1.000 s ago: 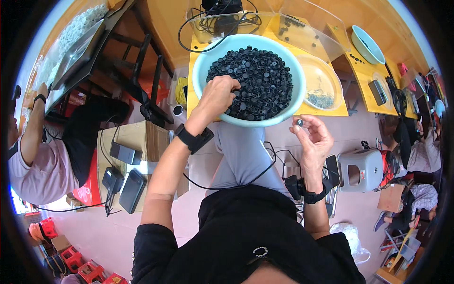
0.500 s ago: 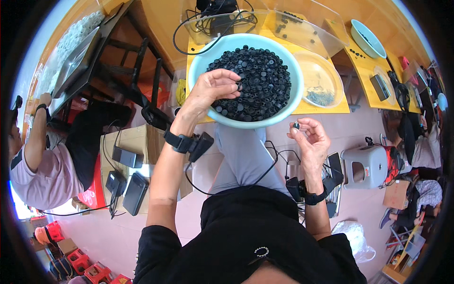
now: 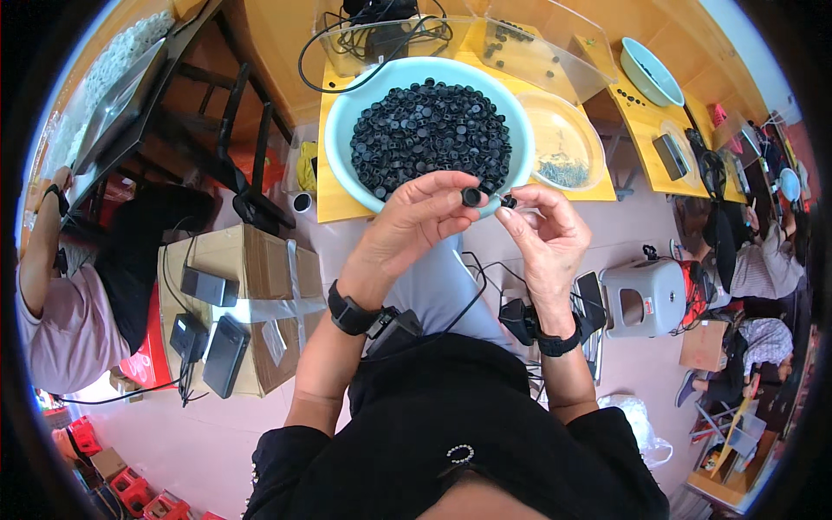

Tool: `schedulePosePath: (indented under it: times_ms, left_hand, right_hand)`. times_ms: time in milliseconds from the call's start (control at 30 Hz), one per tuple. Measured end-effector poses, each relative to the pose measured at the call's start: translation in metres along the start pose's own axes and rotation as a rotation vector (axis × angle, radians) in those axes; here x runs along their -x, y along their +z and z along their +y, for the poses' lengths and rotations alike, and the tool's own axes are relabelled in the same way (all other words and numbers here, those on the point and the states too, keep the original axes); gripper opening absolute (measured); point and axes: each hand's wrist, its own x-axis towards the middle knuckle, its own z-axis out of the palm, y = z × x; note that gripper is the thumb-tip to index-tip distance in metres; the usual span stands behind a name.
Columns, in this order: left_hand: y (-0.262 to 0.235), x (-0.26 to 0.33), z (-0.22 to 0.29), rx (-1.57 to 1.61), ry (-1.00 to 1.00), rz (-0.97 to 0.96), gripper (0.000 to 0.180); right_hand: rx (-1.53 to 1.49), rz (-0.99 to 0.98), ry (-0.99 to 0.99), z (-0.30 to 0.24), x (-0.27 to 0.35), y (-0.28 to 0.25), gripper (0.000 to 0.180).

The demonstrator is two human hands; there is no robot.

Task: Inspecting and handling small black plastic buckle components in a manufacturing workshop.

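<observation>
My left hand (image 3: 418, 218) pinches a small black round cap (image 3: 471, 197) between thumb and fingers, just in front of the near rim of a light blue basin (image 3: 347, 113). The basin is heaped with several black caps (image 3: 431, 134) of the same kind. My right hand (image 3: 544, 234) is close beside the left, its fingertips pinching a tiny dark part (image 3: 509, 202) a short way from the cap. Both wrists wear black bands with cables.
A clear dish (image 3: 562, 141) with small metal parts sits right of the basin on the yellow table (image 3: 334, 204). A cardboard box (image 3: 247, 299) with black devices stands at my left, a grey stool (image 3: 646, 295) at my right. Other people sit at both sides.
My left hand has come out of the basin with one black cap and moved toward me. My right hand rose to meet it, so the two hands are now nearly touching.
</observation>
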Motion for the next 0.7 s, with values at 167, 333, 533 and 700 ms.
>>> schedulePosePath:
  times_ms: [167, 333, 533, 700]
  left_hand:
    - [0.000, -0.003, -0.007, 0.069, -0.004, -0.002, 0.025]
    - [-0.001, -0.006, -0.012, 0.106, 0.003, -0.025, 0.024]
    - [0.002, -0.005, -0.011, 0.033, 0.044, -0.045, 0.026]
    - [0.003, -0.004, -0.009, -0.010, 0.066, -0.012, 0.027]
  right_hand:
    - [0.144, -0.040, -0.117, -0.010, -0.003, 0.001, 0.025]
    - [0.273, -0.052, -0.217, -0.016, -0.004, 0.002, 0.024]
    - [0.380, -0.071, -0.278, -0.022, -0.004, 0.005, 0.024]
    - [0.418, -0.057, -0.292, -0.023, -0.005, 0.008, 0.021]
